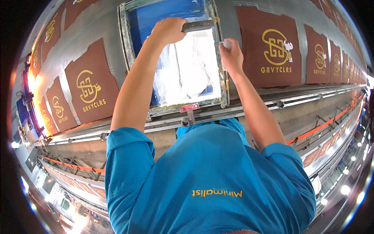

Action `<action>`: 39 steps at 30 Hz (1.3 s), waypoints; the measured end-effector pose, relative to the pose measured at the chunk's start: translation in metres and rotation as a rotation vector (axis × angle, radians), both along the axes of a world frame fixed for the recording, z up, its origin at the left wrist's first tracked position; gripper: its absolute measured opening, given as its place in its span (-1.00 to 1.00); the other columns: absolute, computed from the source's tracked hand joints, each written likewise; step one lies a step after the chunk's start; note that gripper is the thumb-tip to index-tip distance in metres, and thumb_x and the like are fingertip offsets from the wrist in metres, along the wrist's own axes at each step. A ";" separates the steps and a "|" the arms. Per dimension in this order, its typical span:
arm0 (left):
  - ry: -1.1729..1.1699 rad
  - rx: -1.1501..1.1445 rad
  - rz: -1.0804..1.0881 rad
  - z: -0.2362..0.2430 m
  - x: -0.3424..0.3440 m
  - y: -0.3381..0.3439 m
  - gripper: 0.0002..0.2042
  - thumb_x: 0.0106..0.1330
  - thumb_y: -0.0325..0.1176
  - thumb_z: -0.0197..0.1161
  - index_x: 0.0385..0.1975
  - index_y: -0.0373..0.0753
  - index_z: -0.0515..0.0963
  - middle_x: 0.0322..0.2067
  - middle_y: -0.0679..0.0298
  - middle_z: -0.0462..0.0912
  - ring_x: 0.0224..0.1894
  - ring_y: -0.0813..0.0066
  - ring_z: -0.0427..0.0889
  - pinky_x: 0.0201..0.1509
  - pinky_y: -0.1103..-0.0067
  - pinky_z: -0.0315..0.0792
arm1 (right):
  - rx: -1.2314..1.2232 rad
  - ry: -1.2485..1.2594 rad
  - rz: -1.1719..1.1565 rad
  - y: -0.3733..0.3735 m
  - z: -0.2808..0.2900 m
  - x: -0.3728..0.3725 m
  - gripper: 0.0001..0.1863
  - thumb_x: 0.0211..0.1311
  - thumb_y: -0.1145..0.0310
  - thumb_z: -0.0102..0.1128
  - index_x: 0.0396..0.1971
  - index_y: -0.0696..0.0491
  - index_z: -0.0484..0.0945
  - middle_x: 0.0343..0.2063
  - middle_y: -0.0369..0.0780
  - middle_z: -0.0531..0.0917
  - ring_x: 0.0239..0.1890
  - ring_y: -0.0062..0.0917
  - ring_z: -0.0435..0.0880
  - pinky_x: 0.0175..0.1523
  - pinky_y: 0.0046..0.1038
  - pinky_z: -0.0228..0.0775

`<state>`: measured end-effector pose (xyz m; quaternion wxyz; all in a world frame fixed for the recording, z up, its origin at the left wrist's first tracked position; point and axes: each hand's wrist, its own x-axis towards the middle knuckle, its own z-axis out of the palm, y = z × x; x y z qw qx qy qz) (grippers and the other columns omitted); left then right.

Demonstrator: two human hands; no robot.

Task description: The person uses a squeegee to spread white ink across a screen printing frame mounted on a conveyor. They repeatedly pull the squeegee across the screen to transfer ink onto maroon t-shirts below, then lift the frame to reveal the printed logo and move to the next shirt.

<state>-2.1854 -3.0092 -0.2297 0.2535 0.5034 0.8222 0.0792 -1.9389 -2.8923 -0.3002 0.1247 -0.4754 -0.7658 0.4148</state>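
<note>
My left hand (167, 31) is closed around the grey handle of a squeegee (199, 25) at the far end of a printing screen. The screen's metal frame (125, 43) lies flat on a long table, and its blue mesh is smeared with white ink (191, 66). At the frame's right edge rests my right hand (232, 54), its fingers pinching a small white piece (226, 44). I cannot tell what that piece is. Whatever lies under the screen is hidden.
Brown fabric panels with a gold emblem lie in a row along the grey table, one to the left (91, 91) and one to the right (270, 46) of the screen. A metal rail (272, 102) with a red clamp (189, 108) runs along the near edge. My teal shirt fills the foreground.
</note>
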 end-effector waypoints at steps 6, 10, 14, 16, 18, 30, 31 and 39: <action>0.033 -0.021 0.020 -0.005 -0.004 0.012 -0.69 0.31 -0.24 0.34 0.06 0.01 0.70 -0.21 0.15 0.79 -0.04 0.04 0.75 0.08 0.14 0.60 | 0.716 0.300 0.279 0.041 0.042 -0.054 -0.48 0.29 -0.06 0.41 0.08 -0.02 0.65 -0.13 -0.10 0.75 0.04 -0.20 0.70 0.25 0.00 0.39; 0.041 -0.034 0.000 -0.001 -0.011 0.016 -0.71 0.31 -0.23 0.34 0.03 0.08 0.71 -0.20 0.17 0.79 -0.05 0.05 0.75 0.05 0.15 0.60 | 0.543 -0.092 0.828 0.055 0.065 -0.108 -0.61 0.30 0.06 0.43 -0.12 0.08 0.66 -0.16 -0.09 0.73 0.01 -0.14 0.70 0.06 -0.10 0.50; 0.116 0.068 -0.029 -0.017 0.012 -0.005 -0.75 0.30 -0.24 0.32 -0.03 0.09 0.71 -0.18 0.19 0.79 -0.09 0.04 0.76 -0.02 0.16 0.61 | 0.530 -0.209 0.855 0.033 0.041 -0.093 -0.72 0.29 0.18 0.41 -0.29 0.10 0.60 -0.26 -0.11 0.71 -0.10 -0.11 0.69 -0.07 -0.09 0.53; 0.057 0.059 0.004 -0.027 0.048 -0.033 -0.76 0.29 -0.26 0.28 -0.06 0.06 0.71 -0.18 0.20 0.78 -0.12 0.04 0.76 -0.08 0.19 0.62 | 0.558 -0.174 0.851 0.008 0.038 -0.060 -0.88 0.25 0.37 0.33 -0.29 0.09 0.64 -0.31 -0.10 0.69 -0.16 -0.14 0.72 -0.03 -0.08 0.57; 0.036 0.041 0.055 -0.026 0.097 -0.066 -0.76 0.29 -0.32 0.24 -0.06 0.01 0.70 -0.21 0.19 0.78 -0.14 0.07 0.76 -0.12 0.20 0.63 | 0.518 -0.163 0.844 -0.024 0.031 -0.012 -0.88 0.22 0.47 0.24 -0.24 0.07 0.61 -0.24 -0.15 0.64 -0.09 -0.22 0.66 0.05 -0.18 0.54; -0.025 -0.073 -0.024 0.001 0.010 -0.009 -0.78 0.24 -0.19 0.39 -0.14 0.01 0.74 -0.29 0.14 0.80 -0.13 0.04 0.77 -0.04 0.19 0.61 | 0.481 -0.362 0.901 0.027 0.077 -0.091 -0.71 0.28 0.11 0.41 -0.20 0.02 0.66 -0.26 -0.17 0.76 -0.14 -0.19 0.79 -0.07 -0.11 0.64; 0.020 -0.045 0.009 -0.002 0.003 0.002 -0.78 0.24 -0.19 0.38 -0.13 0.03 0.74 -0.28 0.14 0.80 -0.13 0.05 0.77 -0.05 0.19 0.61 | 0.607 -0.226 0.842 0.038 0.066 -0.101 -0.72 0.26 0.15 0.43 -0.20 0.03 0.66 -0.25 -0.16 0.75 -0.12 -0.17 0.78 -0.03 -0.13 0.63; -0.016 -0.088 0.130 -0.012 0.104 -0.058 -0.73 0.30 -0.12 0.37 -0.03 0.09 0.73 -0.17 0.17 0.80 -0.07 0.06 0.76 -0.02 0.21 0.62 | 0.507 -0.149 0.851 -0.023 0.038 -0.010 -0.85 0.14 0.43 0.36 -0.30 0.09 0.60 -0.28 -0.13 0.67 -0.10 -0.19 0.69 0.04 -0.14 0.51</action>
